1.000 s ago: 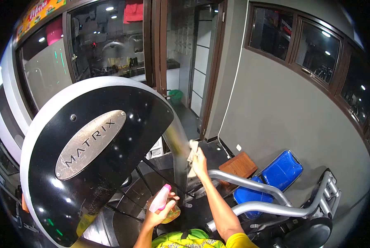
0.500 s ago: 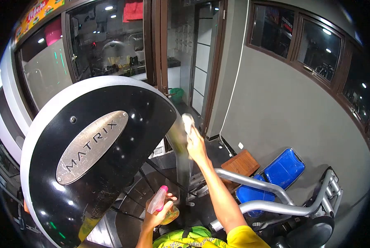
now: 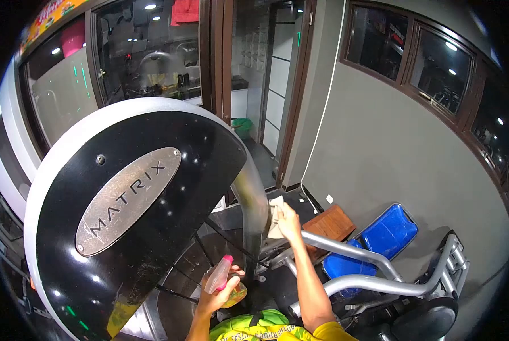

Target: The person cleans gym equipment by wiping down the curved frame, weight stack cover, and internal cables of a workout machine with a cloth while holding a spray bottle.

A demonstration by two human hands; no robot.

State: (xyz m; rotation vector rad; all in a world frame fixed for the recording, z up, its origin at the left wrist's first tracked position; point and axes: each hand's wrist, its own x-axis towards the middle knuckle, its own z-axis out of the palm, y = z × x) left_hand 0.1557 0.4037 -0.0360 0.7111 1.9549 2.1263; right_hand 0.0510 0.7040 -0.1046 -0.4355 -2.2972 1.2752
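Observation:
My left hand is closed around a spray bottle with a pink collar and yellowish liquid inside, held low in front of my body. In my right hand is a pale cloth, bunched under the fingers. The cloth is beside the grey upright frame of a gym machine; whether it touches the metal I cannot tell. Left of both hands stands the machine's large black cover with a silver rim and an oval "MATRIX" plate.
Silver tubular bars of another machine reach in from the right. Behind them are a blue folding chair and a brown wooden box. A glass door and a grey wall stand at the back.
My right hand has moved down and slightly right along the upright frame with the cloth. The left hand keeps the bottle in nearly the same place.

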